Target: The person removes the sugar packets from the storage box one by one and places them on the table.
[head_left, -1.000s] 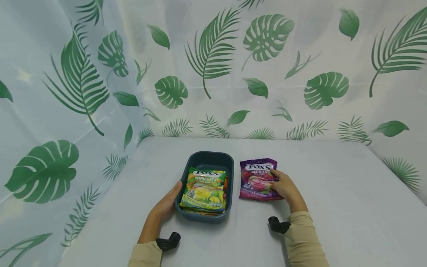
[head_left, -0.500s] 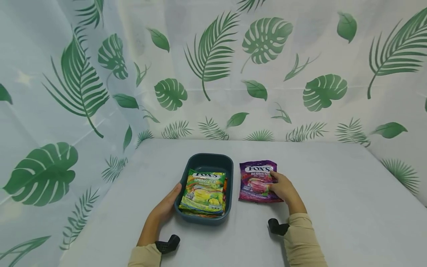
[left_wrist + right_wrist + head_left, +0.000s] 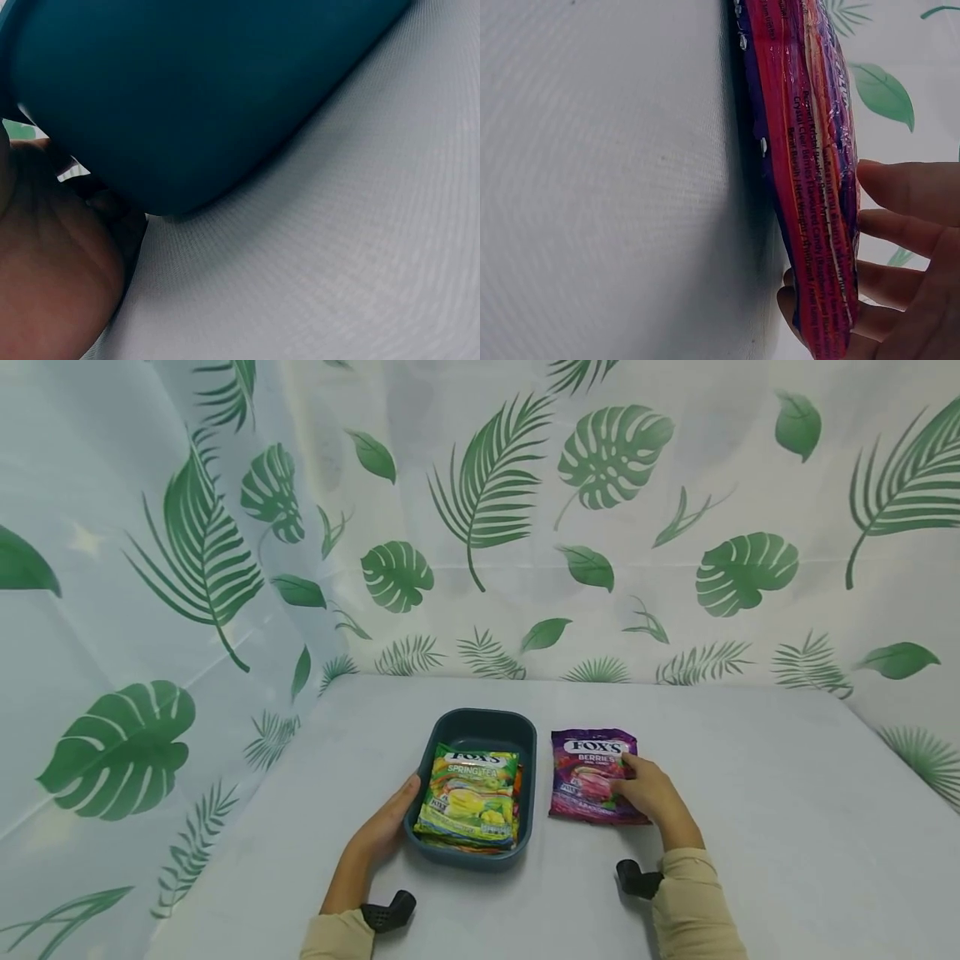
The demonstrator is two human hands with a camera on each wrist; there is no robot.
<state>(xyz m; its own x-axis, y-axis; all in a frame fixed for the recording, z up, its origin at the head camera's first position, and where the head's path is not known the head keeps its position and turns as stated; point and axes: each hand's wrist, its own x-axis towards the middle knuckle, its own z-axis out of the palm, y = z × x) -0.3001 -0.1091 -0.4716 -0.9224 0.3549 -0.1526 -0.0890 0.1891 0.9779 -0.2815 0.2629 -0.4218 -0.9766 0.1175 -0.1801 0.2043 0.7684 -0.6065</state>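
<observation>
A dark teal container (image 3: 470, 861) stands on the white table, a green Spring Tea candy bag (image 3: 468, 797) lying in it on top of other packaging. My left hand (image 3: 384, 823) rests along the container's left side, fingertips near the rim. In the left wrist view the palm (image 3: 52, 255) is beside the container's wall (image 3: 172, 105), and most of its fingers are hidden. To the right, a purple Berries candy bag (image 3: 592, 768) is gripped at its right edge by my right hand (image 3: 652, 789). The right wrist view has fingers on both faces of the bag (image 3: 810, 172).
White cloth covers the table (image 3: 780, 827). A curtain (image 3: 517, 602) with green leaf prints hangs behind and along the sides. Black camera mounts sit on the left wrist (image 3: 390, 912) and the right wrist (image 3: 637, 881).
The whole head view has shifted slightly, moving the scene right and down. Both hands keep their places at the container and the purple candy bag.
</observation>
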